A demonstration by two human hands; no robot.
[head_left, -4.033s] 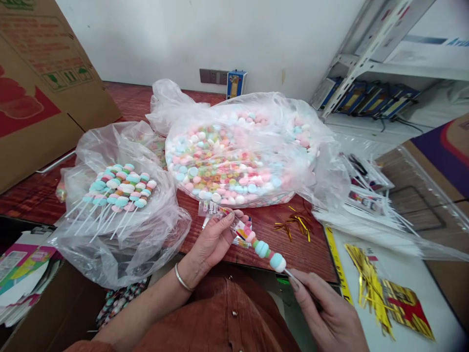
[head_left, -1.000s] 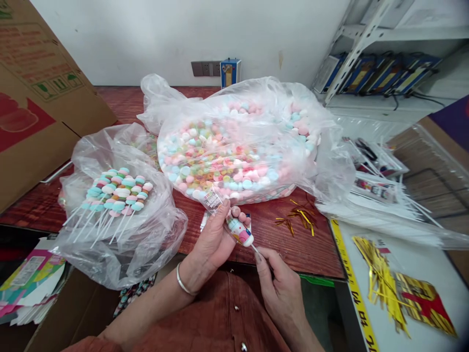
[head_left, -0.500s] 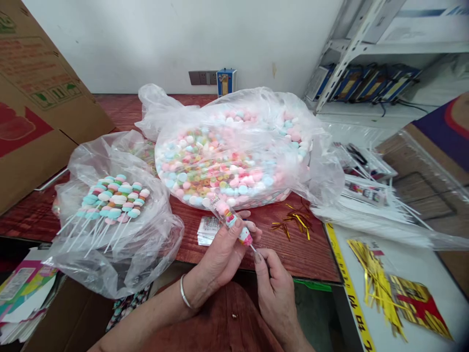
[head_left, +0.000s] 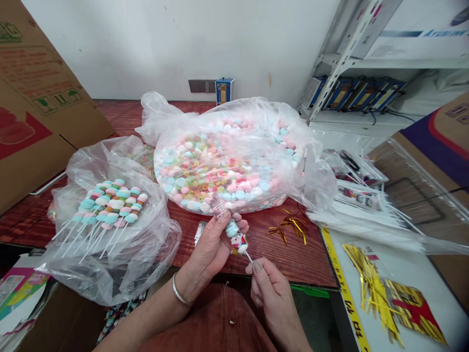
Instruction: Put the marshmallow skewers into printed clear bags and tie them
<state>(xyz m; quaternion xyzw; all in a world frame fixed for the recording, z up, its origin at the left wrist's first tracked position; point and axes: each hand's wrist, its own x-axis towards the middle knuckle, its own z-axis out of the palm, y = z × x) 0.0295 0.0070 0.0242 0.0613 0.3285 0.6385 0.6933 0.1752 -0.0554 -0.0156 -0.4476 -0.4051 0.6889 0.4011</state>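
A marshmallow candy skewer (head_left: 239,242) in a clear printed wrapper slants in front of me, its wrapper top pointing up and left. My left hand (head_left: 211,248) is closed around its upper part, with the thumb across the wrapper. Lower down, my right hand (head_left: 271,288) pinches the white stick between thumb and fingertips. Partly hidden behind my left hand lies a stack of printed clear wrappers (head_left: 199,231). To the right of the hands, gold twist ties (head_left: 289,227) are scattered on the dark red wooden table (head_left: 256,238).
At the left, unwrapped candy skewers (head_left: 114,202) lie on a crumpled plastic bag (head_left: 150,254). A large clear bag of marshmallows and gummies (head_left: 227,164) spans the back. Wrapped sticks (head_left: 361,195), more gold ties (head_left: 370,283) and a carton (head_left: 436,146) are at the right.
The skewer has turned in my hands, so a different printed side shows and the wrapper's top end has shifted. Both hands sit slightly further left and lower; the view has shifted a little.
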